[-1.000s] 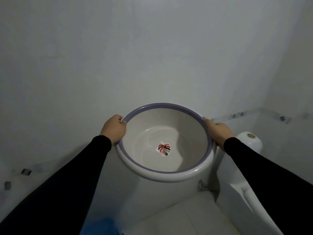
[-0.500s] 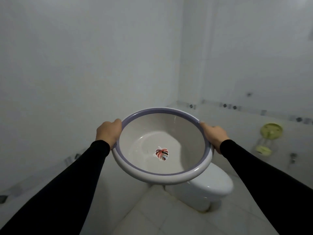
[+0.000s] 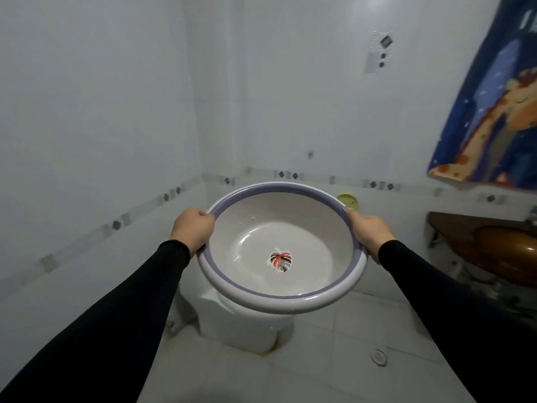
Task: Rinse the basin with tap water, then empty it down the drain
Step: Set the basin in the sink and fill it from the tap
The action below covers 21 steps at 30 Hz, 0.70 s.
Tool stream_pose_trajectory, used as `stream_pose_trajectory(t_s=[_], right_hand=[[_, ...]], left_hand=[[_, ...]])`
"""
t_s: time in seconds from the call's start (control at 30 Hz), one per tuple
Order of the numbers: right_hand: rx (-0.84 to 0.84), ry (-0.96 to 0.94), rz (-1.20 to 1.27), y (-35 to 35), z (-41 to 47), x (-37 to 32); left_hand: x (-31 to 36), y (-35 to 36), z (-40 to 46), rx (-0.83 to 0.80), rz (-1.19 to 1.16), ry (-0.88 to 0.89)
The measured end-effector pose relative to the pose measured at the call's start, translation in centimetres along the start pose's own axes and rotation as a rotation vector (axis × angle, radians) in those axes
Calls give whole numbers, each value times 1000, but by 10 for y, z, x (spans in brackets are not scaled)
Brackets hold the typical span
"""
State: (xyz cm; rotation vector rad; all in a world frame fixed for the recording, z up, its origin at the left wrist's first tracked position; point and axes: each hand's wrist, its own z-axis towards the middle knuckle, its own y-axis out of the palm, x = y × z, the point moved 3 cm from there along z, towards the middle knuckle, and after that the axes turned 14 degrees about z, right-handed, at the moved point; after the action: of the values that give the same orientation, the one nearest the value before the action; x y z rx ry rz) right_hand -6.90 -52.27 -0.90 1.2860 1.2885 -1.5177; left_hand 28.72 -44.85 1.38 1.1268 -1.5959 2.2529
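The basin (image 3: 280, 248), white with a lilac band inside its rolled rim, is held in the air in front of the person, tilted slightly toward the camera. The left hand (image 3: 192, 228) is closed on the left side of the rim, fingers curled over the edge; the right hand (image 3: 368, 231) is closed on the right side of the rim in the same way. Both grips are firm on the basin, and both arms wear black sleeves (image 3: 122, 309).

A leaf-shaped sticker (image 3: 279, 261) in red, black and pale tones sits at the bottom centre of the bowl. The inner surface shines, with a few droplets on the far wall; whether water is pooled at the bottom cannot be told.

A white toilet (image 3: 241, 327) stands on the tiled floor directly below the basin. A round floor drain (image 3: 379, 357) lies in the floor to the right of the toilet. A brown sink (image 3: 499, 251) is at the right edge, with a blue patterned towel (image 3: 494, 106) hanging above it. A yellow-green item (image 3: 347, 199) shows on the wall behind the far rim; its kind is unclear.
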Motion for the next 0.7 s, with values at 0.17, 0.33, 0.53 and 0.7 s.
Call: stream_pose_trajectory(t_s=[0.17, 0.33, 0.53, 0.7], right_hand=[[103, 3, -27, -108, 47, 21], [178, 8, -79, -204, 80, 39], [293, 56, -93, -307, 110, 73], [399, 111, -101, -380, 129, 102]], left_hand=[[89, 88, -8, -43, -10, 52], [171, 165, -11, -69, 10, 121], [264, 255, -14, -166, -44, 215], [341, 330, -14, -251, -46, 314]])
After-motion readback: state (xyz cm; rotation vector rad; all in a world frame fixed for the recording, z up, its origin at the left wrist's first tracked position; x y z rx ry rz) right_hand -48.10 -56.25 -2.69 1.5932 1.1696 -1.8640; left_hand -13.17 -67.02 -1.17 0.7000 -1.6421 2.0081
